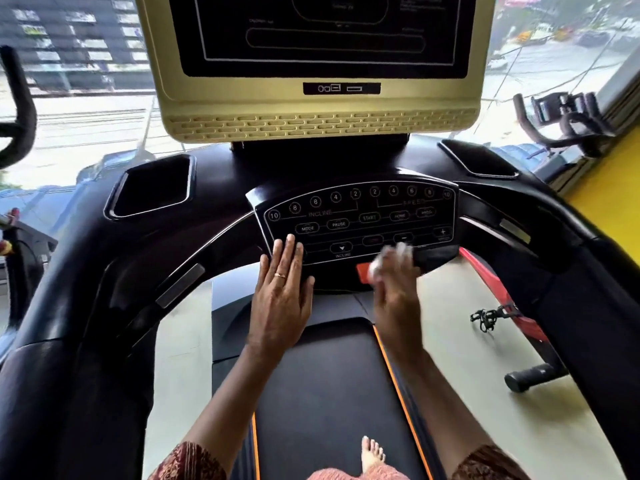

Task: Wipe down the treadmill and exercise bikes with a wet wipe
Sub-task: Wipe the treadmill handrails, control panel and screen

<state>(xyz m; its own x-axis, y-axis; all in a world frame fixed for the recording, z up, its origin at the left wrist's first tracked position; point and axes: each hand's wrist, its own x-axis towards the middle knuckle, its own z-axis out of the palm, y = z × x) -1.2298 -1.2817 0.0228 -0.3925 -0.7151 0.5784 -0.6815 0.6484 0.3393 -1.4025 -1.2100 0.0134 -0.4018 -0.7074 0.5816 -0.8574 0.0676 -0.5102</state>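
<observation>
Blurred right hand (394,299) grips the crumpled white wet wipe (391,259) at the lower right edge of the treadmill's wide black button panel (356,220), whose long axis runs sideways toward the flat, straight-fingered left hand (282,292) pressing its lower left corner.

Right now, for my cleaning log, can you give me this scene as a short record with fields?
machine: treadmill, person standing on its belt
left hand: flat on the lower left corner of the button panel, fingers straight
right hand: holds a bunched wet wipe at the panel's lower right edge; blurred
console screen: above the panel, dark
nearby: exercise bike at right, by the window
</observation>
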